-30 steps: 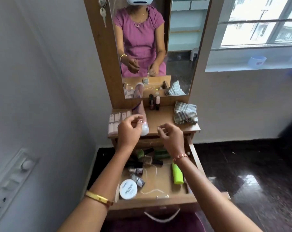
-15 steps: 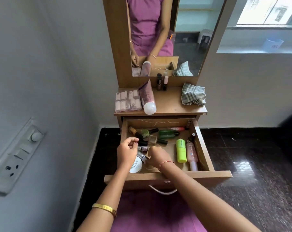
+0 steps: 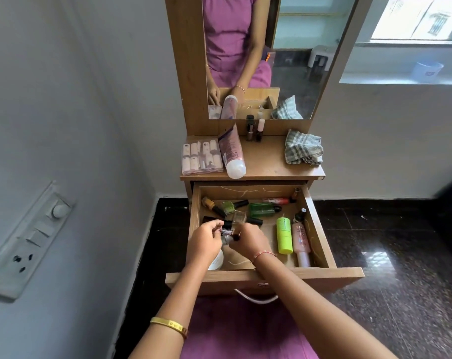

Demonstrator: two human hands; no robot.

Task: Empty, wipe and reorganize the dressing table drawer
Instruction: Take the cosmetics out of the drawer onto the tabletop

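The wooden drawer (image 3: pixel 323 278) of the dressing table is pulled out. It holds several nail polish bottles (image 3: pixel 232 206), a green bottle (image 3: pixel 263 209), a lime green tube (image 3: pixel 284 235), a pink bottle (image 3: pixel 301 242) and a white round jar (image 3: pixel 218 260). Both hands are inside its left front part. My left hand (image 3: pixel 206 240) pinches a small black-capped bottle (image 3: pixel 226 227). My right hand (image 3: pixel 251 240) is closed around another small dark-capped bottle (image 3: pixel 234 238), which it mostly hides. The two hands almost touch.
On the tabletop (image 3: pixel 269 164) lie a clear case of small bottles (image 3: pixel 201 158), a pink tube (image 3: pixel 231 151), two upright small bottles (image 3: pixel 254 128) and a checked cloth (image 3: pixel 303 150). A mirror (image 3: pixel 284 60) rises behind. A switch panel (image 3: pixel 25 242) is on the left wall, and dark floor (image 3: pixel 388 255) lies to the right.
Both hands came down from the tabletop edge into the drawer's left front. My head tilted down, so the whole drawer now shows. The fingers closed on small bottles.
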